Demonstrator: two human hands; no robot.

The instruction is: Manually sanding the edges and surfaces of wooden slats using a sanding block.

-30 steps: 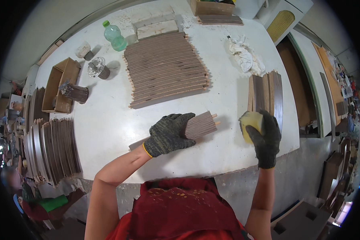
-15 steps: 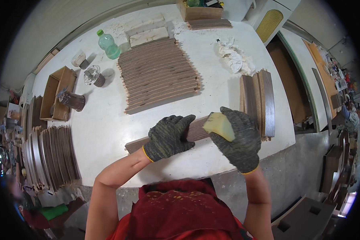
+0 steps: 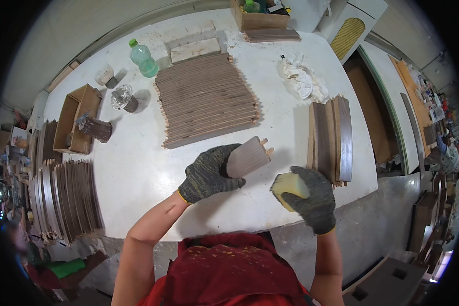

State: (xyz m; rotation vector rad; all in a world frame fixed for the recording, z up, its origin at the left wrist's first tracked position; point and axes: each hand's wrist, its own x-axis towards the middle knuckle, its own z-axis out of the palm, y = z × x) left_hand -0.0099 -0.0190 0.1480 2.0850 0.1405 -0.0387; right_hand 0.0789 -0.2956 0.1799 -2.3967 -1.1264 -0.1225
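Observation:
Gloved in dark grey-green knit, my left hand (image 3: 209, 172) grips a brown wooden slat (image 3: 249, 158). The slat points up toward the camera, so its length looks foreshortened; two pale dowel pegs stick out of its far end. To the right, my right hand (image 3: 313, 196), in a matching glove, holds a pale yellow sanding sponge (image 3: 290, 189), apart from the slat. Beyond my left hand, a wide row of brown slats (image 3: 206, 102) with pegged ends lies side by side on the white table (image 3: 132, 173). Several more slats (image 3: 331, 140) stand on edge beside my right hand.
A stack of curved slats (image 3: 66, 201) fills the table's left edge. Near it are a cardboard box (image 3: 71, 115), a brown jar (image 3: 95, 128) and a clear cup (image 3: 123, 98). A green bottle (image 3: 144, 58) and a crumpled white cloth (image 3: 302, 79) lie farther back.
My left hand has lifted and tilted the slat, which earlier lay lengthwise under both hands. My right hand, with the sponge, has moved off it, slightly down and right.

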